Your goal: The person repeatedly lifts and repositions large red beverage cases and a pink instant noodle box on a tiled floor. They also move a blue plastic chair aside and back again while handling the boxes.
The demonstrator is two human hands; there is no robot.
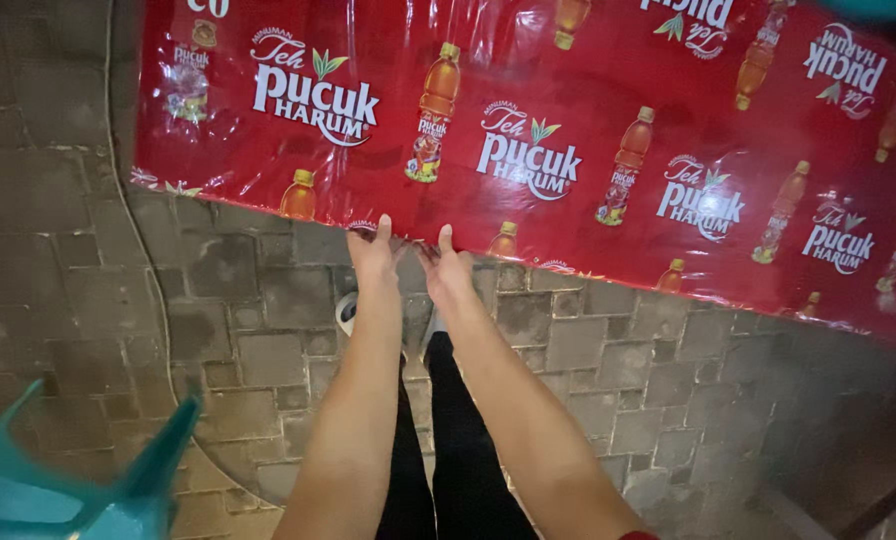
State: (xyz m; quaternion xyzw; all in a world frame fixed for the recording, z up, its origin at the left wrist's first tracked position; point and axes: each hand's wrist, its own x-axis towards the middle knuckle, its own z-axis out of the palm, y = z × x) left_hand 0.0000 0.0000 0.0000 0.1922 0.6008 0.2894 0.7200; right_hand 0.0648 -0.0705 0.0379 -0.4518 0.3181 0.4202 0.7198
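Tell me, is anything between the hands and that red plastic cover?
Nothing visible. The left hand and right hand already touch the near edge of the red plastic cover, side by side, with only paved ground below.

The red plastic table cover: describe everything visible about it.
The red table cover is a glossy, wrinkled plastic sheet printed all over with white lettering and small orange drink bottles. It lies flat across the upper frame, its near edge running diagonally above the grey paving stones. The left hand and right hand both grip that near edge side by side, thumbs on top. A teal object overlaps its far right corner.
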